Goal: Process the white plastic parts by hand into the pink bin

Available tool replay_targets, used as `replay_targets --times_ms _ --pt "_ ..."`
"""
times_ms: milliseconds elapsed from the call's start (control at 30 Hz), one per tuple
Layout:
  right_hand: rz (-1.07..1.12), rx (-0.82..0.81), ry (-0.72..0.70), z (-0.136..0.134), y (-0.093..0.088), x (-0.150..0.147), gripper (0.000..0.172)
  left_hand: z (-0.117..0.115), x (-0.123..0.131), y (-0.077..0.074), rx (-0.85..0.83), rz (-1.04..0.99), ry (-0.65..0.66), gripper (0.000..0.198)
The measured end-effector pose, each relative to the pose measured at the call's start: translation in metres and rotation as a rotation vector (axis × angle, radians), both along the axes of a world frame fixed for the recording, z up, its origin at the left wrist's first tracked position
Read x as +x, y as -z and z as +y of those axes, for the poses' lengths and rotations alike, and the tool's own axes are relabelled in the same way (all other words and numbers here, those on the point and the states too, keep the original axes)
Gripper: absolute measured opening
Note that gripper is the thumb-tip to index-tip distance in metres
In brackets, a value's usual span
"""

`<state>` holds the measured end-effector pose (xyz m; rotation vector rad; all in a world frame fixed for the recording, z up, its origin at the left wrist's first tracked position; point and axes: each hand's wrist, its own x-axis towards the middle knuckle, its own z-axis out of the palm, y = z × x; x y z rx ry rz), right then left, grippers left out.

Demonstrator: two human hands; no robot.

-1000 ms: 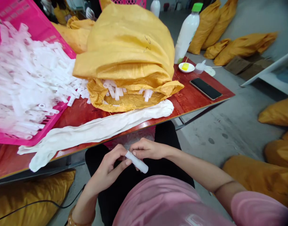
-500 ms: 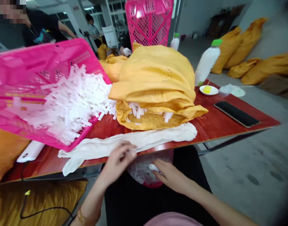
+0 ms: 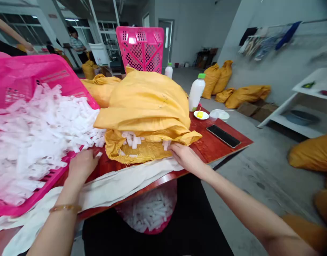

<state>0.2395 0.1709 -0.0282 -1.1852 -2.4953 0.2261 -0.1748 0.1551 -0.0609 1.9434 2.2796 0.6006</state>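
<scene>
Up off your lap, both hands now reach out over the table edge, and your view lifts with them to take in more of the room. Your left hand (image 3: 82,165) is right against the rim of the tilted pink plastic crate (image 3: 43,62), fingers loosely curled beside the heap of white plastic tubes (image 3: 46,142). One tube end pokes out past your fingertips, but you can't tell whether you have hold of it. Your right hand (image 3: 186,158) stretches out open at the mouth of the yellow woven sack (image 3: 144,103), fingers nearly flat and just beside the tubes inside, with nothing visibly held. A pink basket (image 3: 155,230) sits below the table edge at your lap, packed with more white tubes. A long white cloth (image 3: 120,186) runs along the near edge of the red-topped table (image 3: 222,151), under your left forearm. Further along the tabletop, there's a black smartphone (image 3: 223,136), and a white bottle with a green cap (image 3: 196,91) stands behind it, beyond the sack.
</scene>
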Motion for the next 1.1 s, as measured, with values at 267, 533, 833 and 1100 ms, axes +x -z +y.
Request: replay_targets --times_ms 267,533,833,1100 --pt "-0.364 0.425 -0.289 0.052 0.008 -0.014 0.022 -0.049 0.009 -0.008 0.093 -0.033 -0.069 0.017" --pt "0.401 -0.257 -0.276 -0.026 0.012 -0.018 0.026 -0.126 0.100 -0.033 0.318 -0.684 -0.035 0.031" --pt "0.614 -0.764 -0.368 -0.116 0.033 -0.038 0.028 -0.180 0.181 -0.037 0.212 -0.678 0.023 0.029" --pt "0.415 -0.262 -0.297 -0.129 0.041 -0.034 0.019 -0.190 0.201 -0.019 0.072 -0.594 0.185 0.029"
